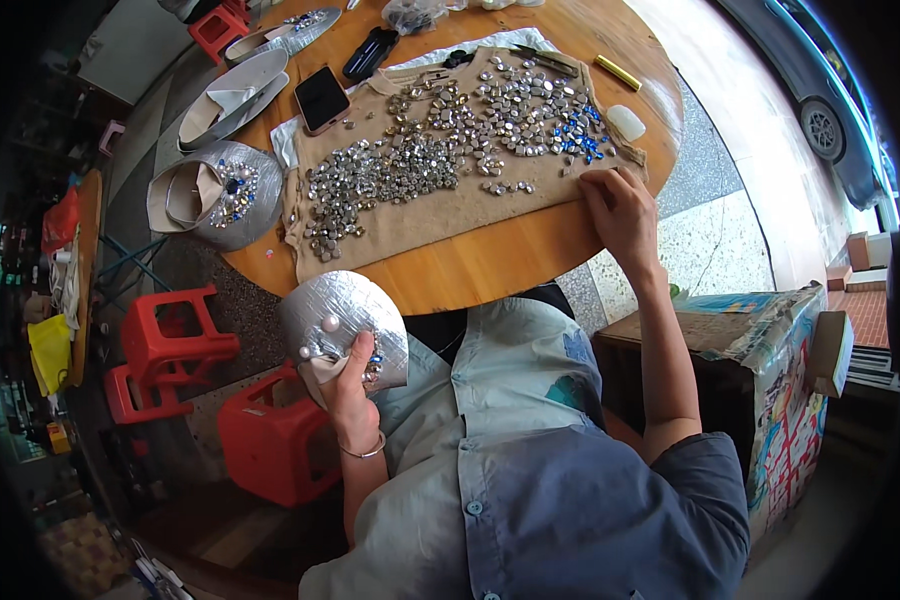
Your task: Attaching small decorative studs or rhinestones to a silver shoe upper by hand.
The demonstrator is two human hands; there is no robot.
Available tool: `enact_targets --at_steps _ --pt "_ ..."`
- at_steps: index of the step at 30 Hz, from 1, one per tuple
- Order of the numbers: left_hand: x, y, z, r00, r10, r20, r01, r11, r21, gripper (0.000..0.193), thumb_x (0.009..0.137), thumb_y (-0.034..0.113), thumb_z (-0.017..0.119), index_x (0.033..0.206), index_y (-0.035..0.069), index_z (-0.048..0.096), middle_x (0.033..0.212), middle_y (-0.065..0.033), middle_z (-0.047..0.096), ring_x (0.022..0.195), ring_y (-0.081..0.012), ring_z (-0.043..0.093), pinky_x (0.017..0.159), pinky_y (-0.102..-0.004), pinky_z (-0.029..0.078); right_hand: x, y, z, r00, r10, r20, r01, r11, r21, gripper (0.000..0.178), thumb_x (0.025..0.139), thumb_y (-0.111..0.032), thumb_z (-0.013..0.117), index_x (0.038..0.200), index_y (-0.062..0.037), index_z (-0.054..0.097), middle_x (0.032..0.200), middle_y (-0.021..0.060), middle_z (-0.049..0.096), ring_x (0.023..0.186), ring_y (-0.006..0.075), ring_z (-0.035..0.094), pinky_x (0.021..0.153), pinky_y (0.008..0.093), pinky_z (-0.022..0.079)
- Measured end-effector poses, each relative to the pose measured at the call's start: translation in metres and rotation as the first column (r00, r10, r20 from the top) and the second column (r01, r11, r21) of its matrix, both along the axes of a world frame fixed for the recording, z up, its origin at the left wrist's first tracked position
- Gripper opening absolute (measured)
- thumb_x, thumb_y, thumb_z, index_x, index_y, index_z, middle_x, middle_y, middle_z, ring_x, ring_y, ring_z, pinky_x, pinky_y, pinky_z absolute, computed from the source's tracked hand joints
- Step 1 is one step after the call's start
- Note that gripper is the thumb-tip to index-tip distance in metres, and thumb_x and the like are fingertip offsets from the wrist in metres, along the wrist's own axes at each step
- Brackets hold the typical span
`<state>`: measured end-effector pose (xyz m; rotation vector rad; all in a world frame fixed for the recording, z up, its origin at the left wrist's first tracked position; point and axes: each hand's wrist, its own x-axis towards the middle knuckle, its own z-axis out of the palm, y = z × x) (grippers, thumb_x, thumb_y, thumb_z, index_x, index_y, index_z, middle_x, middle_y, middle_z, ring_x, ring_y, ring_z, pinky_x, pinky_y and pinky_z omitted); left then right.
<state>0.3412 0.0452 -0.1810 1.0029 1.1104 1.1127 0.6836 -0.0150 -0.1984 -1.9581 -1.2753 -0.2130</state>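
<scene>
Where the left hand [351, 402] grips, silver material [355, 300] extends forward.

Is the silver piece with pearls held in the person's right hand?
No, the left hand grips the silver piece, while the right hand is over the beige cloth's right side.

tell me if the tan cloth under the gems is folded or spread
Spread: the tan cloth lies broadly flat across the wooden table, with gems scattered over it.

Red stools [268, 440] at left, painted carton [785, 420] and car [810, 75] at right
</scene>
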Motion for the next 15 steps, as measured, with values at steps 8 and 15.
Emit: enact_targets --at_steps 8,15 --pt "0.005 -0.004 0.006 1.0 0.022 0.011 -0.022 1.0 0.009 0.046 0.077 -0.001 0.068 0.118 -0.003 0.049 0.108 -0.0087 0.058 0.094 -0.0167 0.057 0.084 -0.0294 0.047 0.011 0.004 0.004 0.996 -0.047 0.078 0.045 0.999 0.022 0.009 0.08 -0.008 0.066 0.088 -0.0048 0.066 0.08 0.0095 0.062 0.069 0.0229 0.062 0.063 0.0309 0.05" --pt "0.005 -0.003 0.005 1.0 0.001 0.008 0.0 0.999 -0.034 0.046 0.078 -0.001 0.068 0.12 -0.002 0.048 0.111 -0.008 0.056 0.097 -0.0159 0.056 0.086 -0.0289 0.045 0.013 0.009 0.01 1.0 -0.005 -0.011 0.005 1.0 0.001 0.009 0.08 -0.009 0.066 0.089 -0.0054 0.067 0.081 0.0097 0.061 0.074 0.025 0.061 0.065 0.0326 0.049"
